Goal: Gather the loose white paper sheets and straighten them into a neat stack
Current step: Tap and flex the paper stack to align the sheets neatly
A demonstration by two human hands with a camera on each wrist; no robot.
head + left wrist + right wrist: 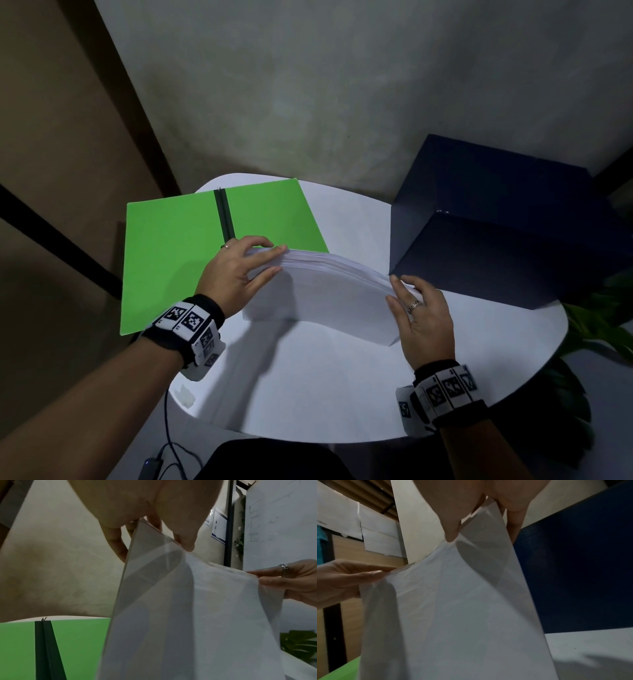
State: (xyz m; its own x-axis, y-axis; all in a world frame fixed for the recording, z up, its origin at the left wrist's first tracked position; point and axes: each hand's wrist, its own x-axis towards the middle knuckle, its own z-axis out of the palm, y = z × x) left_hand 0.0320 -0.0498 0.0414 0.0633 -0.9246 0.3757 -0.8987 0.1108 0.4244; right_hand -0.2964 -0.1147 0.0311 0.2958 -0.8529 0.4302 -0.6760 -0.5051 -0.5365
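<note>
Thick stack of white paper sheets [322, 294] stands on its long edge at mid-table, top bowed. Left hand [236, 270] pinches its left end, right hand [423, 318] its right end. No legible print. Open green folder [171, 253] at round white table's [325, 394] left edge; dark blue box [496, 233] at right edge.

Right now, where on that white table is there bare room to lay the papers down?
Bare table lies in front of the paper stack, between both wrists. It is crowded behind: green folder on the left, dark blue box on the right, only a narrow strip between.
</note>
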